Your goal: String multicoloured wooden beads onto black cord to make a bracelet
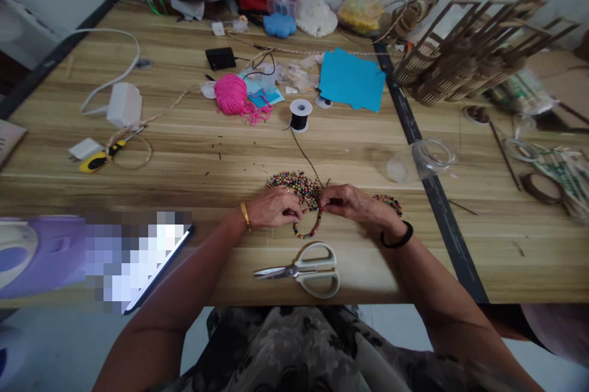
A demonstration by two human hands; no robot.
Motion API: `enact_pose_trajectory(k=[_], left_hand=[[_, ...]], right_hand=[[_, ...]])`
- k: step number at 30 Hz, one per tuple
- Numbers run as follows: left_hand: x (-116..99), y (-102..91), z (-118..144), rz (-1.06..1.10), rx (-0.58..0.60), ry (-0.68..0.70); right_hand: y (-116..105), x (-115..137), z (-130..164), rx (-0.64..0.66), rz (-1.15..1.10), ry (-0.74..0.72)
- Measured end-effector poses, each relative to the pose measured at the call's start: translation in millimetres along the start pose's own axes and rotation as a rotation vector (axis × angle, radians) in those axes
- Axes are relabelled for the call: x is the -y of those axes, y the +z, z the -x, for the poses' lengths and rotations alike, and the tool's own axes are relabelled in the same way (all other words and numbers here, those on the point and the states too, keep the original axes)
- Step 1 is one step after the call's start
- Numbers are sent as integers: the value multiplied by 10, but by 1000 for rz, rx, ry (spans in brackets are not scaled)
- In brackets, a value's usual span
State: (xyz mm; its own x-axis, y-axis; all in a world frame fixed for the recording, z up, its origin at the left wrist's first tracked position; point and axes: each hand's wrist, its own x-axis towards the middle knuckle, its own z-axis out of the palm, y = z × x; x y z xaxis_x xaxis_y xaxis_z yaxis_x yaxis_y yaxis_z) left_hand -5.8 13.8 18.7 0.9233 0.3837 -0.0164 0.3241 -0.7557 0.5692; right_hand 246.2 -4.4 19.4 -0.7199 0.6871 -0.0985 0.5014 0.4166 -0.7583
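Note:
A string of small coloured beads [308,235] hangs in a curve between my two hands on the wooden table. My right hand [348,200] pinches the cord at the string's right end. Fingers bent, my left hand [275,207] is at the left end of the string, beside a pile of loose beads [294,182]; what its fingertips hold is too small to make out. Black cord runs from a white spool [300,116] toward my right hand. Behind the right wrist lies another beaded loop [389,201]. Scissors [301,270] with pale handles lie near the table's front edge.
Farther back are pink yarn [230,94], blue sheets [352,81] and a black box [220,59]. A yellow-handled screwdriver [102,157] and a white adapter [124,105] lie left. A phone [159,269] is at front left. Wooden models [464,61] and clear tubing [433,154] occupy the right.

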Motion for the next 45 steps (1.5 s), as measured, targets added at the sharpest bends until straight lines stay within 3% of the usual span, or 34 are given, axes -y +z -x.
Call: enact_pose_trajectory(k=[24, 45], left_hand=[[-43, -13, -3, 8, 66, -3], [-25, 1, 6, 56, 53, 54]], right_hand=[[-10, 38, 4, -12, 4, 9], [-7, 45, -1, -17, 4, 3]])
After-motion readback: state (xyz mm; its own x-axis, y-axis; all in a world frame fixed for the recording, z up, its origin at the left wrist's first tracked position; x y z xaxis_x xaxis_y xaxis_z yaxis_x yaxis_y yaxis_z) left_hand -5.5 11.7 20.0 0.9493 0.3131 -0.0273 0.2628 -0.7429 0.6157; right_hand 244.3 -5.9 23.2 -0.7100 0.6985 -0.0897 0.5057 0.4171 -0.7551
